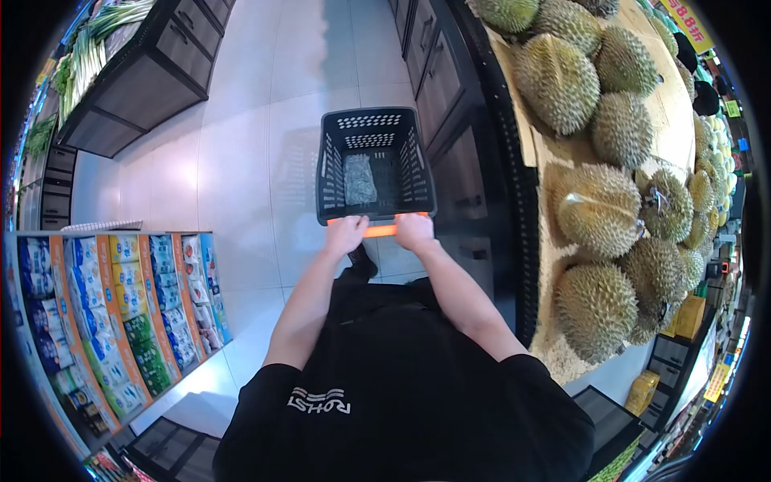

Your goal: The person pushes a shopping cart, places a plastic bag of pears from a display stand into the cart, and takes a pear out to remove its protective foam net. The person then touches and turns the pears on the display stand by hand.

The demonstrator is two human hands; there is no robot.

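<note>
A dark grey shopping basket (414, 165) with perforated walls is in front of my body, at the centre of the view. In its bottom lies a clear plastic package (360, 180); its contents are too small to tell. An orange handle (380, 230) runs along the basket's near edge. My left hand (347, 234) is wrapped round the handle's left part, and my right hand (414, 230) grips its right end. A short stretch of orange shows between the two hands.
Durians (596, 309) are heaped on a stand (548, 265) at the right, close to my right arm. A shelf of packaged goods (120, 321) stands at the lower left. Leafy vegetables (100, 48) lie on a counter at the upper left. Tiled floor (241, 161) runs between.
</note>
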